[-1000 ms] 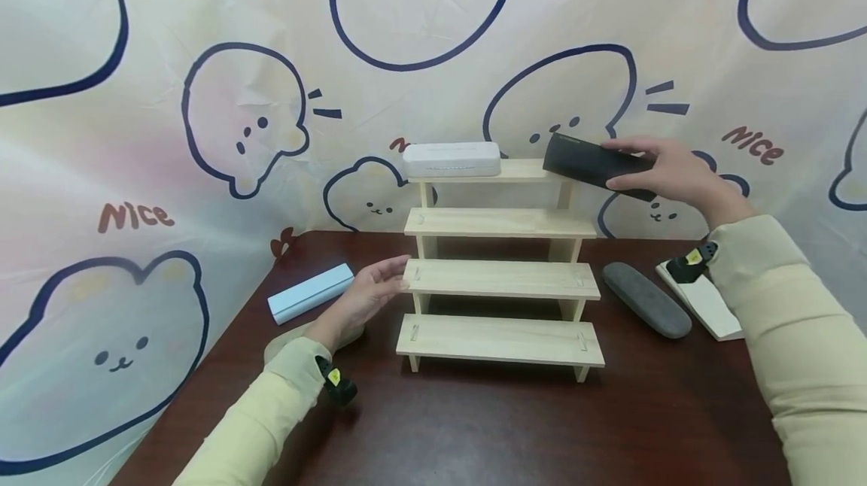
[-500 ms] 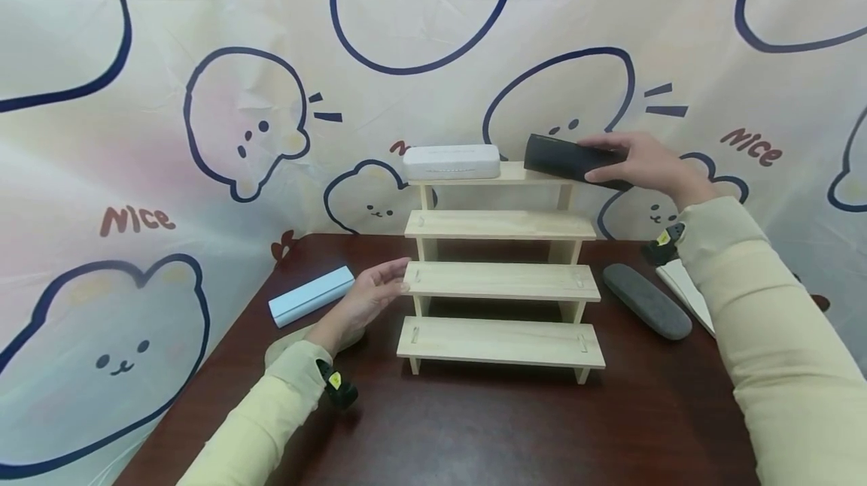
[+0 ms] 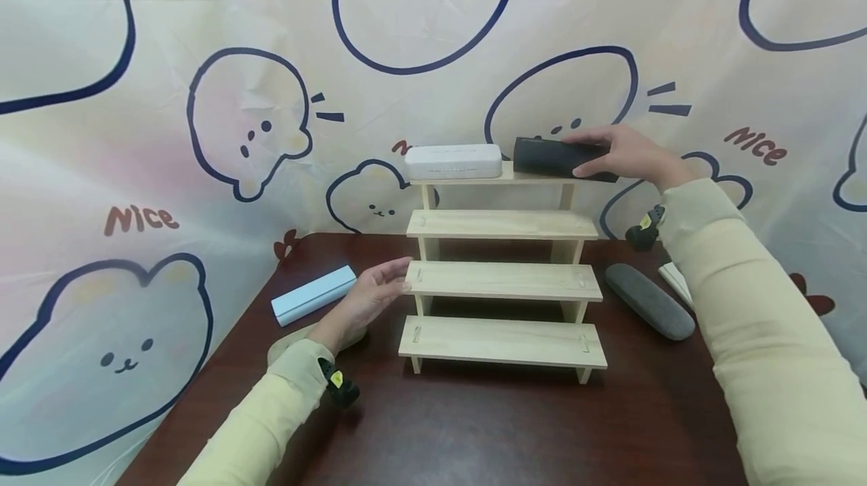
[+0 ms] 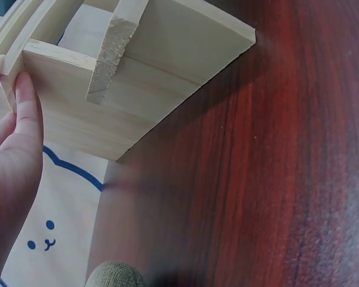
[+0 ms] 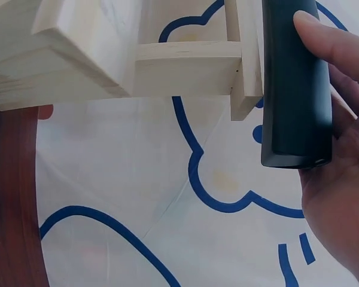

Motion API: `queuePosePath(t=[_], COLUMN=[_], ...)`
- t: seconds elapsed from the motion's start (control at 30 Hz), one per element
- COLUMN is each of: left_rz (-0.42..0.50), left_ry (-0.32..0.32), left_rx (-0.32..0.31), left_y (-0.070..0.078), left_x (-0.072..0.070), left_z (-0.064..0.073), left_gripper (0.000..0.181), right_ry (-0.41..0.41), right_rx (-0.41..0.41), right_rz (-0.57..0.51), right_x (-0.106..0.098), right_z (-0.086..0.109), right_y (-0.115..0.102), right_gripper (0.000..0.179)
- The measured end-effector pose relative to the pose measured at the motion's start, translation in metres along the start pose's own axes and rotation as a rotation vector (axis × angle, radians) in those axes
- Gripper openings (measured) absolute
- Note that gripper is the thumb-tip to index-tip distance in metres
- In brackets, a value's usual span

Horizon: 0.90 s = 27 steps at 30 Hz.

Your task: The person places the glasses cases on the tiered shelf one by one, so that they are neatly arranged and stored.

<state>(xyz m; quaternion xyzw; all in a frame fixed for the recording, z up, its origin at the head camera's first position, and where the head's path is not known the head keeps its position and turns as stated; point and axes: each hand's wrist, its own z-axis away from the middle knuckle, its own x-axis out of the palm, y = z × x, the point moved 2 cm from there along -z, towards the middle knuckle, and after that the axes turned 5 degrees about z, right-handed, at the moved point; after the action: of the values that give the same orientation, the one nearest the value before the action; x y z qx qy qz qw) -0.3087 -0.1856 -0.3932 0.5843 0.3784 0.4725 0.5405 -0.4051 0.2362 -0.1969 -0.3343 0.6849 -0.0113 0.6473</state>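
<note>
My right hand (image 3: 626, 153) grips a black glasses case (image 3: 545, 157) by its right part, thumb in front and fingers over the top. The case is at the right half of the top step of a four-tiered wooden stand (image 3: 501, 224), its right end jutting past the step. In the right wrist view the case (image 5: 296, 89) is beside the step's edge; I cannot tell whether it touches. To its left a white glasses case (image 3: 454, 161) lies on that step. My left hand (image 3: 369, 294) pinches the left end of the stand's second step from the bottom.
A light blue case (image 3: 314, 296) lies left of the stand on the dark table (image 3: 501, 426). Behind my left wrist is a partly hidden beige-green case (image 3: 287, 343). At right lie a grey glasses case (image 3: 649, 302) and a cream case (image 3: 676, 281), mostly behind my sleeve.
My right hand has moved left with the black case, bringing it from tilted beyond the top step's right end to nearly level over the step. The left hand stays put.
</note>
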Motion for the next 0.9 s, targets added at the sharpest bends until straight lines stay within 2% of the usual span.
queuePosePath(t=[0.2, 0.5, 0.9], left_rz=[0.012, -0.012, -0.005], left_ry=[-0.017, -0.011, -0.013], left_rx=[0.009, 0.008, 0.003], left_y=[0.0, -0.003, -0.004], left_x=[0.0, -0.002, -0.002], left_z=[0.0, -0.003, -0.001], left_gripper=[0.058, 0.057, 0.06], right_ry=[-0.025, -0.072, -0.084], right_rx=[-0.029, 0.002, 0.009], right_rz=[-0.003, -0.019, -0.013], right_x=[-0.001, 0.003, 0.006], right_z=[-0.007, -0.017, -0.027], right_y=[-0.003, -0.002, -0.003], right_gripper=[0.067, 0.068, 0.065])
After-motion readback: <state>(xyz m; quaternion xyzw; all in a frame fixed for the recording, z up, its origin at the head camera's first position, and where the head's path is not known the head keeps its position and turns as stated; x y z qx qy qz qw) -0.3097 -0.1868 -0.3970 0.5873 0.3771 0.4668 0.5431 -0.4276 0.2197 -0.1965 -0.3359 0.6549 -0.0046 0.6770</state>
